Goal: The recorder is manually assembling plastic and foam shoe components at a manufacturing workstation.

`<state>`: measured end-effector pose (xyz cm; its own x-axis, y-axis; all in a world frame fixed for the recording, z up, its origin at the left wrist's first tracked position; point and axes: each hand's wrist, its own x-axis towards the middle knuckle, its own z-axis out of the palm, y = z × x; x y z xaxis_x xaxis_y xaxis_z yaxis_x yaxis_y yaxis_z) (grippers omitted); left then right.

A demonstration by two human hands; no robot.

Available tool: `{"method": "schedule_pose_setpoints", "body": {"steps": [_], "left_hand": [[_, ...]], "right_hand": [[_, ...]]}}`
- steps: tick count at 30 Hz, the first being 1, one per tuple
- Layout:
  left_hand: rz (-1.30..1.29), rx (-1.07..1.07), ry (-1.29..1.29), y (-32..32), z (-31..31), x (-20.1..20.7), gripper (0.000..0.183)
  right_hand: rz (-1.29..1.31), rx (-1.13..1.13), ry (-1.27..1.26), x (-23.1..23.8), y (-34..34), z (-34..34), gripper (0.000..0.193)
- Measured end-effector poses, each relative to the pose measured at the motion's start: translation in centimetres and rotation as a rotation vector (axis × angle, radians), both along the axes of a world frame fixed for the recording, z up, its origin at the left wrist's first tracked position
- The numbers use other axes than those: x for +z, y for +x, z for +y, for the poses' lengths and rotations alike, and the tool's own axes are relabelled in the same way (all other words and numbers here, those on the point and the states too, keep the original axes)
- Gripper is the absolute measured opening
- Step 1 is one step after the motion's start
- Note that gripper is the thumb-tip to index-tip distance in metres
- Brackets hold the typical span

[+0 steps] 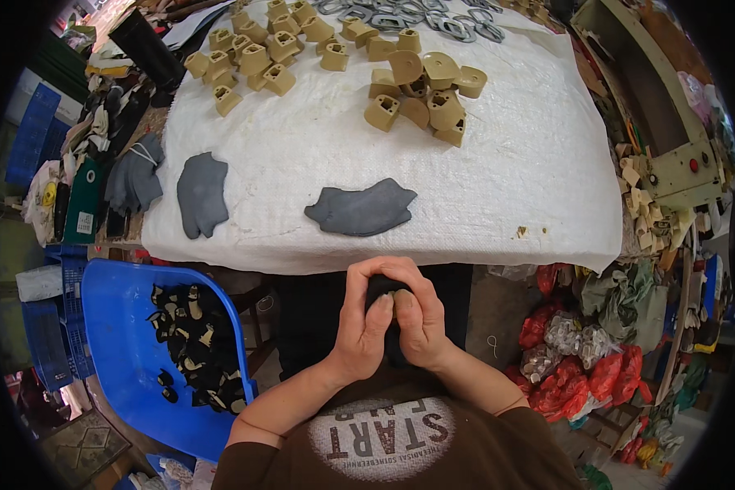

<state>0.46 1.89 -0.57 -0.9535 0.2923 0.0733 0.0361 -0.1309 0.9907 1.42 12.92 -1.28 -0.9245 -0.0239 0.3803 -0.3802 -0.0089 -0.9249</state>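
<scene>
Head camera, at the centre: a dark piece (pixel 377 287) sits between the wearer's hands, just in front of the table's near edge; it is mostly hidden, so its full shape cannot be told.
Left hand (pixel 358 325): fingers curled over the far side of the piece, thumb pressed on its near side.
Right hand (pixel 424 327): mirrors the left, clamped on the same piece, the thumb tips side by side.
Step in hand: probably smoothing a dark cover onto a shoe heel.
Next move: seems to call for steady thumb pressure and a tight wrap around the edges; a crease looks the likeliest fault.
Grey cover pieces: one lies flat (pixel 361 207) beyond the hands, another (pixel 202 196) to its left, and a tied stack (pixel 135 180) farther left.
White woven sheet (pixel 539 180): spread beneath the two loose covers.
Tan heel blocks: bare, in a left group (pixel 253 59) and a right heap (pixel 445 110) toward the far side.
Blue tub (pixel 116 327): at lower left, holding many black-covered heels (pixel 192 343).
Red plastic bags (pixel 559 388): on the right, below table height.
</scene>
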Motion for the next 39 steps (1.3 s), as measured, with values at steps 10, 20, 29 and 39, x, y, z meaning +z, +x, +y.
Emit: {"method": "schedule_pose_setpoints", "body": {"steps": [10,20,29,39], "left_hand": [[0.108,0.511,-0.219,-1.0,-9.5,-4.2,0.033],[0.127,1.239,-1.403,5.2,-23.8,-5.0,0.038],[0.437,0.564,-0.539,-2.2,-9.8,-1.4,0.013],[-0.118,-0.064,0.137,-4.8,-0.3,-1.0,0.038]], "right_hand": [[-0.041,-0.136,0.382,0.2,-4.3,2.3,0.023],[0.102,-0.293,0.898,-0.7,-7.2,3.0,0.027],[0.023,-0.278,0.904,-2.0,-9.4,2.5,0.011],[0.232,-0.167,0.701,2.5,-6.8,3.6,0.012]]}}
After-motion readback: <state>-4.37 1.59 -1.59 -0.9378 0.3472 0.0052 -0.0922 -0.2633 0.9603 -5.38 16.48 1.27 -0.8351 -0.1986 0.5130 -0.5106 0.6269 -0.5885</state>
